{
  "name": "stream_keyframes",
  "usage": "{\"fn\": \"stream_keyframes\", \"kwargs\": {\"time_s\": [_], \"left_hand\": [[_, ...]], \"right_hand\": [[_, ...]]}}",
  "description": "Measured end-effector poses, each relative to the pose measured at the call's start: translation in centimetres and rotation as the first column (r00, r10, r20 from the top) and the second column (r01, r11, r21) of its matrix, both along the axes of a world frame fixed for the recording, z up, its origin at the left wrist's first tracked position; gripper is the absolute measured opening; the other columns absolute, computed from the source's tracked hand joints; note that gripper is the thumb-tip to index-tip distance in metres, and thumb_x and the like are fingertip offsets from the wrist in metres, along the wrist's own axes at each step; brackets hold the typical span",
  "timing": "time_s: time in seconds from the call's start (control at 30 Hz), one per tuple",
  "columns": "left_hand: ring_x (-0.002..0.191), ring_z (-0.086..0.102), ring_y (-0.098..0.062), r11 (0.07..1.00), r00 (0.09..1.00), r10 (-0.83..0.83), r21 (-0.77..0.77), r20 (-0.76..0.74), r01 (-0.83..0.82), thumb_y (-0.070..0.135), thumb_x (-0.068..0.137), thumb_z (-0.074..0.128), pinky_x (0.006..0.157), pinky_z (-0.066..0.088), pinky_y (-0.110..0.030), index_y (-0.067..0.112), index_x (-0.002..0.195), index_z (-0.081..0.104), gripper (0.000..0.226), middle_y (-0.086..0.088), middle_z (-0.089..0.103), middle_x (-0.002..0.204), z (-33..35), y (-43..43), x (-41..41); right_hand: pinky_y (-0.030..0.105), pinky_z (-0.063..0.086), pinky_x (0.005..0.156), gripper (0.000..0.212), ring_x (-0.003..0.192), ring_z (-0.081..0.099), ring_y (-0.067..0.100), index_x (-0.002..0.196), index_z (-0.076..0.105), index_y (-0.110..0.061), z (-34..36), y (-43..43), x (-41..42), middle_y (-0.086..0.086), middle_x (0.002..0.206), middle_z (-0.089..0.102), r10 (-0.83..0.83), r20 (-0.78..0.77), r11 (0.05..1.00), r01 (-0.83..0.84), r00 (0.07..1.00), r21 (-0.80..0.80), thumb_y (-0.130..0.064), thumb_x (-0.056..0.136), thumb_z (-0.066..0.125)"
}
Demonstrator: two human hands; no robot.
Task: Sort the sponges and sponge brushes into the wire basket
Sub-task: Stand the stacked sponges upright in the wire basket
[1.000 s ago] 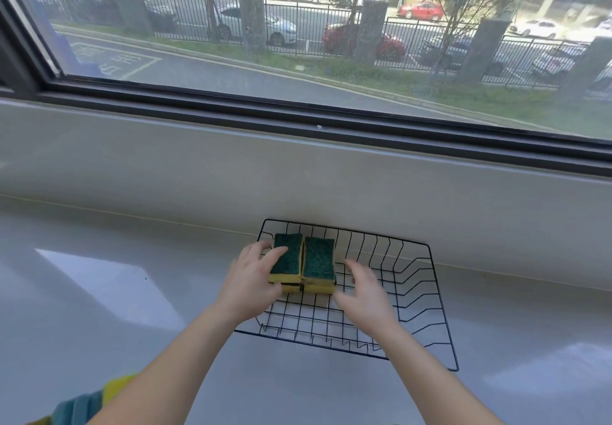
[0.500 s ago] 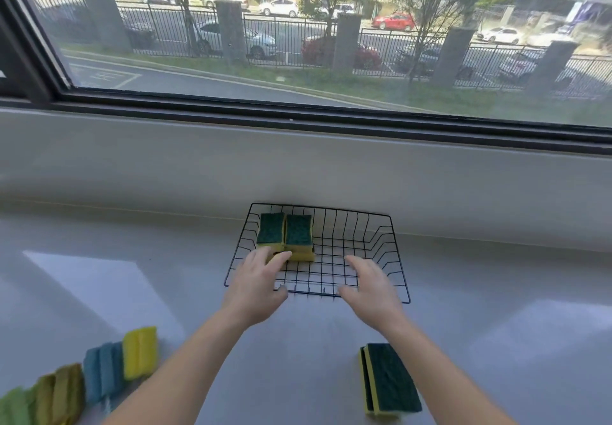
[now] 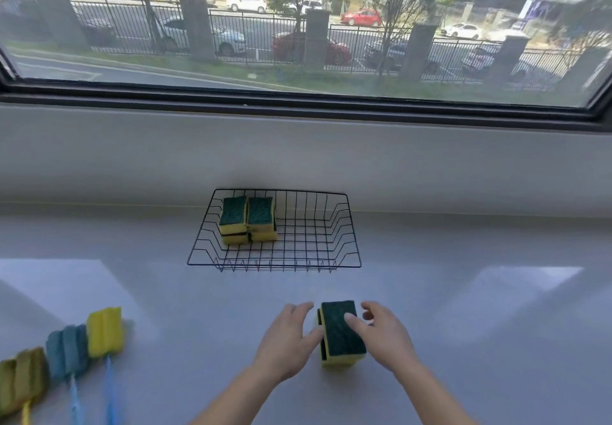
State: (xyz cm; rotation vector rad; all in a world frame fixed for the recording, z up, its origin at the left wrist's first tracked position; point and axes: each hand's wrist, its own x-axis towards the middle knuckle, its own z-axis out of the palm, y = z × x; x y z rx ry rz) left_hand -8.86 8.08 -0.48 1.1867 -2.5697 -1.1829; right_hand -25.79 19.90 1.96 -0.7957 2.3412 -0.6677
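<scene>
A stack of yellow sponges with dark green scrub tops (image 3: 341,333) sits on the grey counter near me. My left hand (image 3: 286,345) presses its left side with the thumb. My right hand (image 3: 385,337) lies on its top and right side, so the stack is pinched between both hands. Farther back stands the black wire basket (image 3: 342,222) against the wall. Two short stacks of the same sponges (image 3: 248,219) fill its back left corner. Three sponge brushes lie at the far left: yellow (image 3: 105,332), blue (image 3: 66,351) and olive green (image 3: 21,380).
The grey counter (image 3: 480,325) runs to a low wall (image 3: 430,166) under a wide window. The right half of the basket holds nothing. The brush handles point toward me at the lower left edge.
Both hands have drawn back out of the basket toward me and closed around the sponge stack on the counter. The view has tilted, so the basket looks farther away.
</scene>
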Motion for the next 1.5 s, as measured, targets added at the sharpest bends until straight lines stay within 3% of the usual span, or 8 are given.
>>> {"fn": "stream_keyframes", "kwargs": {"time_s": [0.17, 0.4, 0.6, 1.0, 1.13, 1.23, 1.37, 1.5], "left_hand": [[0.123, 0.050, -0.016, 0.939, 0.985, 0.171, 0.300, 0.009, -0.165, 0.057, 0.090, 0.052, 0.097, 0.041, -0.030, 0.026, 0.147, 0.034, 0.068, -0.003, 0.050, 0.139, -0.6, 2.1, -1.7], [0.090, 0.060, 0.004, 0.933, 0.989, 0.132, 0.344, -0.060, -0.103, 0.048, 0.086, 0.055, 0.070, 0.045, -0.017, 0.037, 0.130, 0.051, 0.046, 0.017, 0.062, 0.103, 0.0, 3.3, -1.6], [0.090, 0.064, -0.005, 0.939, 0.968, 0.195, 0.314, -0.157, -0.138, 0.053, 0.083, 0.056, 0.081, 0.052, -0.027, 0.047, 0.128, 0.050, 0.046, 0.011, 0.062, 0.109, 1.6, 2.9, -0.4], [0.087, 0.064, -0.006, 0.969, 0.936, 0.222, 0.167, -0.275, -0.181, 0.046, 0.085, 0.060, 0.081, 0.055, -0.033, 0.044, 0.125, 0.055, 0.040, 0.011, 0.062, 0.107, 6.5, -1.6, 0.9], [0.083, 0.064, 0.002, 0.969, 0.933, 0.232, 0.144, -0.275, -0.199, 0.045, 0.084, 0.060, 0.078, 0.055, -0.030, 0.047, 0.119, 0.057, 0.035, 0.020, 0.067, 0.100, 7.8, -4.0, 0.2], [0.085, 0.063, 0.006, 0.957, 0.922, 0.278, 0.160, -0.268, -0.241, 0.045, 0.084, 0.063, 0.073, 0.051, -0.022, 0.042, 0.121, 0.059, 0.037, 0.023, 0.067, 0.101, 8.5, -6.1, -0.7], [0.097, 0.064, -0.008, 0.934, 0.910, 0.328, 0.227, -0.252, -0.274, 0.041, 0.083, 0.068, 0.088, 0.054, -0.036, 0.027, 0.124, 0.060, 0.044, 0.009, 0.067, 0.112, 8.5, -9.7, -2.9], [0.099, 0.060, -0.009, 0.903, 0.890, 0.394, 0.279, -0.229, -0.328, 0.039, 0.082, 0.069, 0.084, 0.049, -0.029, 0.023, 0.125, 0.061, 0.046, 0.012, 0.064, 0.110, 7.4, -13.0, -5.9]], "right_hand": [[0.037, 0.056, 0.089, 0.059, 0.102, 0.066, 0.015, 0.135, 0.055, -0.021, -1.3, 0.5, 0.6, -0.003, 0.118, 0.069, -0.038, 0.227, 0.998, 0.027, 0.973, 0.051, -0.059, 0.091, 0.057], [0.040, 0.061, 0.082, 0.039, 0.094, 0.068, 0.015, 0.121, 0.059, -0.022, -1.0, 0.3, 1.3, -0.004, 0.104, 0.068, -0.062, 0.379, 0.995, 0.085, 0.923, -0.045, -0.049, 0.094, 0.060], [0.044, 0.060, 0.087, 0.030, 0.093, 0.070, 0.017, 0.112, 0.062, -0.030, 0.1, -0.3, 2.1, -0.002, 0.102, 0.071, -0.029, 0.391, 0.981, 0.101, 0.920, -0.165, -0.050, 0.090, 0.063], [0.040, 0.061, 0.082, 0.025, 0.094, 0.069, 0.015, 0.113, 0.059, -0.034, 3.9, -5.2, 3.7, -0.005, 0.103, 0.070, 0.030, 0.376, 0.941, 0.101, 0.926, -0.323, -0.048, 0.092, 0.064], [0.041, 0.061, 0.082, 0.020, 0.094, 0.070, 0.016, 0.107, 0.060, -0.035, 4.8, -7.8, 3.3, -0.003, 0.104, 0.070, 0.036, 0.381, 0.931, 0.108, 0.924, -0.348, -0.047, 0.092, 0.064], [0.041, 0.062, 0.081, 0.023, 0.095, 0.069, 0.017, 0.108, 0.060, -0.032, 5.3, -10.0, 2.3, -0.003, 0.104, 0.070, 0.032, 0.366, 0.926, 0.110, 0.930, -0.361, -0.047, 0.091, 0.065], [0.040, 0.061, 0.079, 0.027, 0.096, 0.070, 0.018, 0.111, 0.059, -0.029, 5.3, -13.1, 0.6, -0.002, 0.107, 0.070, 0.019, 0.393, 0.924, 0.134, 0.919, -0.359, -0.046, 0.091, 0.066], [0.039, 0.063, 0.074, 0.031, 0.095, 0.070, 0.019, 0.113, 0.058, -0.027, 4.2, -16.9, -1.8, 0.000, 0.108, 0.069, -0.028, 0.429, 0.932, 0.179, 0.903, -0.316, -0.046, 0.090, 0.067]]}}
